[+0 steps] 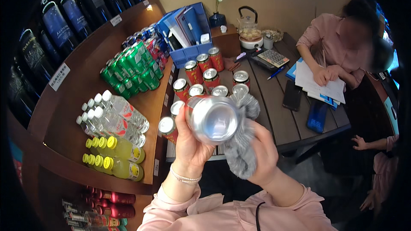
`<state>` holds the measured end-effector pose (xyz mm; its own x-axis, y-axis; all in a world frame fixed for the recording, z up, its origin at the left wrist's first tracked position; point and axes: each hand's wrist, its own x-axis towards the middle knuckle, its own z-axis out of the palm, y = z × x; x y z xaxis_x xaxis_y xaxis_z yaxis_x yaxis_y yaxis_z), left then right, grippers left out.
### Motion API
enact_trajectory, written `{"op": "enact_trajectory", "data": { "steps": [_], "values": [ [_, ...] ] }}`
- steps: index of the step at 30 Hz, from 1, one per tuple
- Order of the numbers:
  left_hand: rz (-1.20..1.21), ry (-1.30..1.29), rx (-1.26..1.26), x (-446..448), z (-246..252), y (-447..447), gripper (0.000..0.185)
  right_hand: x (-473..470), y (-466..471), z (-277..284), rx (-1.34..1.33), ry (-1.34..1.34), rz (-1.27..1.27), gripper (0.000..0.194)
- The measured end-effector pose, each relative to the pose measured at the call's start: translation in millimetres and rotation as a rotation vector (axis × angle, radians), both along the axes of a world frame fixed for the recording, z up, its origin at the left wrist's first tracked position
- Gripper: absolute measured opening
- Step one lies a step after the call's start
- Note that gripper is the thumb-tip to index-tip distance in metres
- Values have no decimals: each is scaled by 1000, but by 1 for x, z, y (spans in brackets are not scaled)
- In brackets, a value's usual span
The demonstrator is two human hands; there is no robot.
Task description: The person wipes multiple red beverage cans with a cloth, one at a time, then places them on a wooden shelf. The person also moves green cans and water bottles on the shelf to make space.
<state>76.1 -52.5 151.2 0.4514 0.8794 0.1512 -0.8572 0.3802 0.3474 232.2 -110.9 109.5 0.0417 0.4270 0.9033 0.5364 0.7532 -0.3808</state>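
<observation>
My left hand (191,146) grips a drink can (214,120) by its side, its bare metal bottom turned up towards me. A strip of red shows on the can's far side. In my right hand (265,154) is a bunched grey cloth (242,144), pressed against the can's right edge. Just beyond my hands, several red drink cans (211,79) with silver tops stand upright on a dark slatted table (282,128). The held can partly hides the nearest ones.
Left, a wooden shelf (67,134) holds green cans (136,65), clear water bottles (118,118), yellow drink bottles (123,157) and dark wine bottles (96,0). Behind the cans stands a blue file basket (191,53). A glass kettle (249,29), calculator (273,58) and two phones (317,117) lie near a seated person (337,38) with papers.
</observation>
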Motion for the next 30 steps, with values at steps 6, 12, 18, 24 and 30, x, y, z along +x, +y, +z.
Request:
{"op": "enact_trajectory", "data": {
  "steps": [6, 12, 18, 24, 30],
  "values": [
    [-101, 30, 126, -19, 16, -14, 89, 30, 1, -27, -305, -39, -39, 35],
    [471, 789, 579, -17, -5, -10, 101, 49, -27, -4, -305, 409, -65, 55],
    [724, 1146, 1120, -11, -35, -21, 117, 2, -26, -3, -221, 23, 131, 62],
    [828, 1209, 1354, -13, -44, -22, 112, -9, -4, 13, -240, -152, 111, 48],
    [858, 1246, 1419, -24, -45, -18, 112, -13, 10, 23, -338, -26, 100, 31]
  ]
}}
